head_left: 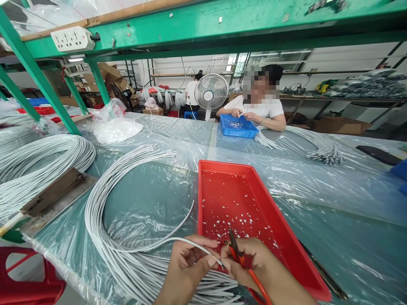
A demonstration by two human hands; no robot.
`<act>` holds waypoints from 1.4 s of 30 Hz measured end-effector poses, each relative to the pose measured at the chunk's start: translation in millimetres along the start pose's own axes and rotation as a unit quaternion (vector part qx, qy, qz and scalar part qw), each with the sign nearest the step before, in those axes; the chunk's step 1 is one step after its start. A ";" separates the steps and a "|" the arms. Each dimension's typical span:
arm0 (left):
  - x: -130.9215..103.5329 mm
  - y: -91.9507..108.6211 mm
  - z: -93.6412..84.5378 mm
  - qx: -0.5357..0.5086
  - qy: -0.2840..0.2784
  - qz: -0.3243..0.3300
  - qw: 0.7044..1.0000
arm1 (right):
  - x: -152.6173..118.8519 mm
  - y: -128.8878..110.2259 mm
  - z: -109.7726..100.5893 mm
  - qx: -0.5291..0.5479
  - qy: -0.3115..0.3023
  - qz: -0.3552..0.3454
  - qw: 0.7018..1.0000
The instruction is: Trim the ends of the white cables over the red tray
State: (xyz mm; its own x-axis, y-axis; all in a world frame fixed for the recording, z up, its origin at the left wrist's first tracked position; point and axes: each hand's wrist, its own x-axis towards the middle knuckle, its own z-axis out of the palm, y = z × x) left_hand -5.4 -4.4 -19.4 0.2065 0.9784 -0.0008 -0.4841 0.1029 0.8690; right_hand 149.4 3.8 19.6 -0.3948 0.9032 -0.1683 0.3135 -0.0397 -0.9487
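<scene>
Between the thumb and fingers of my left hand is a white cable, pinched close to its end. My right hand grips orange-handled pliers, jaws pointing up and away from me. Its thumb and forefinger meet at the cable tip, where a short, thin end sticks out. Both hands are at the near left corner of a red tray scattered with small silvery-white scraps. The held cable runs from a large curved bundle of white cables lying left of the tray and partly under my left hand.
A long metal tool lies along the tray's right side. Coiled cables and a brown metal block are at left. Across the table, a person works over a blue tray. A green shelf frame crosses overhead.
</scene>
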 end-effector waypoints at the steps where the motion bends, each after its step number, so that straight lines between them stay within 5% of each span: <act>1: 0.2 2.7 1.4 -0.018 0.002 -0.001 1.000 | 0.8 0.3 0.8 0.059 -0.008 0.020 0.998; 9: -0.8 9.0 10.2 -0.116 0.048 0.004 0.992 | 1.1 13.5 3.9 0.256 -0.052 0.045 0.964; 12: -1.9 10.0 13.1 -0.141 0.062 0.006 0.988 | -1.2 14.5 11.6 0.275 -0.018 0.086 0.957; 17: -1.1 15.2 15.8 -0.178 0.090 -0.011 0.980 | -1.7 4.4 19.3 0.252 -0.086 0.074 0.961; 19: 0.1 17.0 16.6 -0.176 0.113 -0.022 0.978 | -0.9 3.3 11.8 0.191 -0.048 0.062 0.979; 22: 2.6 17.7 19.3 -0.182 0.136 -0.052 0.973 | 1.5 8.4 -9.5 -0.046 0.108 0.048 0.992; 23: 3.4 17.3 20.6 -0.188 0.138 -0.068 0.970 | 2.7 11.0 -17.1 -0.174 0.167 0.057 0.969; 25: 4.9 15.3 23.2 -0.207 0.138 -0.104 0.963 | 5.4 15.6 -29.7 -0.409 0.243 0.101 0.874; 27: 6.1 12.1 25.3 -0.227 0.143 -0.133 0.954 | 7.8 18.2 -36.8 -0.520 0.264 0.140 0.800; 31: 7.8 4.9 27.0 -0.260 0.157 -0.172 0.937 | 9.8 19.8 -39.1 -0.535 0.289 0.142 0.781; 33: 8.4 2.7 26.9 -0.272 0.168 -0.191 0.928 | 9.3 21.5 -38.6 -0.523 0.321 0.100 0.783; 37: 9.3 3.3 26.8 -0.292 0.188 -0.198 0.917 | 5.2 23.0 -36.4 -0.420 0.413 -0.101 0.802; 39: 9.7 4.9 27.2 -0.299 0.191 -0.192 0.915 | 2.3 19.1 -32.4 -0.319 0.389 -0.174 0.846; 42: 9.9 5.1 27.4 -0.308 0.186 -0.186 0.914 | -1.4 9.3 -21.4 -0.198 0.259 -0.236 0.915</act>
State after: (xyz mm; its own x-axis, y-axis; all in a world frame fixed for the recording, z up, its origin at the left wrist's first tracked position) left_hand 17.5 1.0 -1.4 0.2070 0.8363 -0.5077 -0.8498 0.4109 0.3302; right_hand 171.3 11.3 16.8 -0.1361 0.8652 0.4826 0.5434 0.4726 -0.6938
